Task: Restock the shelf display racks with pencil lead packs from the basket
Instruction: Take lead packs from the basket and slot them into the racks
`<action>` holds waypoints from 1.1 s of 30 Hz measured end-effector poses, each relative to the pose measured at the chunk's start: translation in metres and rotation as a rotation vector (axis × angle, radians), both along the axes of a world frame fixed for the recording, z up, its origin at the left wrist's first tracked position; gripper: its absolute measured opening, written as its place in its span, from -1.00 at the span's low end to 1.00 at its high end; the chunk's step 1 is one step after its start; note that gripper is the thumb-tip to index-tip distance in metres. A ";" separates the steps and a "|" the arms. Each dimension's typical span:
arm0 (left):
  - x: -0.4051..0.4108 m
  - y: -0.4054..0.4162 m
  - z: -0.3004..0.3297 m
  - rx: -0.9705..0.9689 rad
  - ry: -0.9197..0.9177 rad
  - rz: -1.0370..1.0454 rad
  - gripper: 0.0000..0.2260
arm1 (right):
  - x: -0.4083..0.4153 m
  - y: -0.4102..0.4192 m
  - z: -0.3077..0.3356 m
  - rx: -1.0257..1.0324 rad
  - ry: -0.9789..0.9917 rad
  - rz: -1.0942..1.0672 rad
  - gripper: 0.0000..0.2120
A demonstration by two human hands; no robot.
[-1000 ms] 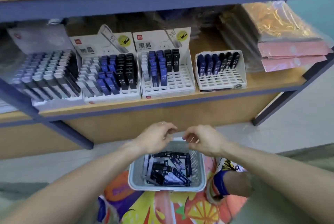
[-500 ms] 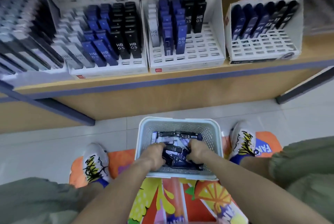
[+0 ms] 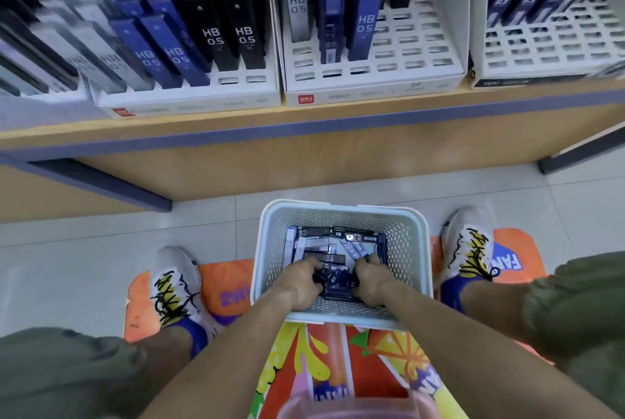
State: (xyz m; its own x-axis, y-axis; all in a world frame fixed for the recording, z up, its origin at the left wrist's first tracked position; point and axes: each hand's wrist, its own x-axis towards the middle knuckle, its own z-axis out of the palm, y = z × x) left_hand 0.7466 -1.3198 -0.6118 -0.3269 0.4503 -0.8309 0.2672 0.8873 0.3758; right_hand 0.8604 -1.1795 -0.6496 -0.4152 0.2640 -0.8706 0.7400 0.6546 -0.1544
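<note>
A pale blue perforated basket (image 3: 341,212) stands on the floor between my feet, holding several black, blue and white pencil lead packs (image 3: 324,242). Both hands are down inside it. My left hand (image 3: 301,278) and my right hand (image 3: 372,278) curl around a bundle of dark packs (image 3: 334,280) gathered between them at the near end of the basket. On the shelf above stand white display racks: a left rack (image 3: 189,95) nearly full, a middle rack (image 3: 375,80) with many bare slots, and a right rack (image 3: 548,60) mostly bare.
The wooden shelf edge (image 3: 304,121) with a blue strip runs across above the basket. A blue shelf leg (image 3: 101,181) slants at left. My shoes (image 3: 176,283) rest on a colourful mat (image 3: 338,361) over pale floor tiles.
My hands dropped from above the basket into it and closed around a bundle of packs. The view tilted down and closer to the shelf.
</note>
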 end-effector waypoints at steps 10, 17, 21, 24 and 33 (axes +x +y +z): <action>0.002 0.005 -0.004 0.005 -0.052 0.091 -0.57 | 0.000 0.003 -0.003 -0.068 -0.046 0.048 -0.58; 0.004 0.008 -0.004 0.016 -0.064 0.186 -0.56 | -0.001 0.006 0.010 -0.114 0.094 -0.222 -0.72; 0.006 0.012 0.000 0.062 -0.099 0.339 -0.59 | -0.006 0.011 0.034 -0.254 0.226 -0.578 -0.90; 0.008 0.017 0.009 0.126 -0.174 0.498 -0.60 | -0.010 0.010 0.055 -0.388 0.306 -0.776 -0.92; 0.026 0.037 0.086 0.414 -0.780 1.067 -0.62 | -0.021 -0.010 0.135 -0.704 0.529 -1.180 -0.84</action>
